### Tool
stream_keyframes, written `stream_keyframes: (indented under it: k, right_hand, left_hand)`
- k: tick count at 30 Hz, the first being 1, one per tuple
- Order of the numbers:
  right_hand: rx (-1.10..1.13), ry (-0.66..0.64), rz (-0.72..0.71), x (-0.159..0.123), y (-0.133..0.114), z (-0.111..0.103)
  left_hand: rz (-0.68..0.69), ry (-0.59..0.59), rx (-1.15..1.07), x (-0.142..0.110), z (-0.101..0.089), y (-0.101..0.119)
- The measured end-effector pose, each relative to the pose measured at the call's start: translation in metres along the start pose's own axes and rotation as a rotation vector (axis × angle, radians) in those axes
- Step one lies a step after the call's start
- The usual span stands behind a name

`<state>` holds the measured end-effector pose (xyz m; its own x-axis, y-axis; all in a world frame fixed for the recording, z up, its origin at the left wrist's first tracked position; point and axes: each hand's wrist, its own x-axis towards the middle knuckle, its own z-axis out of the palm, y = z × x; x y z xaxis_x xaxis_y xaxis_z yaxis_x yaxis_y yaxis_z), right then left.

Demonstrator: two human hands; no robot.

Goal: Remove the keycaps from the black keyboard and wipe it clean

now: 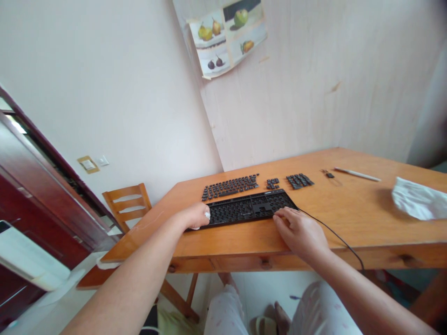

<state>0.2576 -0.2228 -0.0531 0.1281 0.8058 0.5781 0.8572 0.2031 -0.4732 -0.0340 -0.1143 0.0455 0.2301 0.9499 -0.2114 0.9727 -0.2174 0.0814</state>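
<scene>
A black keyboard [244,210] with its keycaps off lies at the front of the wooden table, its key sockets bare. At its left end, my left hand [197,215] is closed around a crumpled white tissue [207,215] and presses down on the frame. My right hand [300,228] grips the keyboard's right front corner, fingers over the top and thumb by the front edge. Behind the keyboard, the loose keycaps are laid out in groups: a large main block [228,187], a small cluster [273,184] and a number-pad block [299,180].
The keyboard's cable [337,231] runs over the table's [349,204] front edge. Toward the right lie a white pen [356,174], a small dark item with a loop [329,175] and a white cloth [419,199]. A wooden chair [127,200] stands beyond the left side.
</scene>
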Motion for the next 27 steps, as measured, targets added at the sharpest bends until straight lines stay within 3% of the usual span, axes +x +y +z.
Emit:
stream_keyframes:
  k: [13, 27]
  right_hand:
    - [0.015, 0.014, 0.015, -0.001, -0.003, -0.002]
    - [0.026, 0.002, 0.011, 0.000, -0.004, -0.003]
  left_hand:
    - [0.052, 0.014, 0.072, 0.008, 0.003, 0.022]
    - [0.163, 0.020, 0.100, 0.027, 0.010, 0.068]
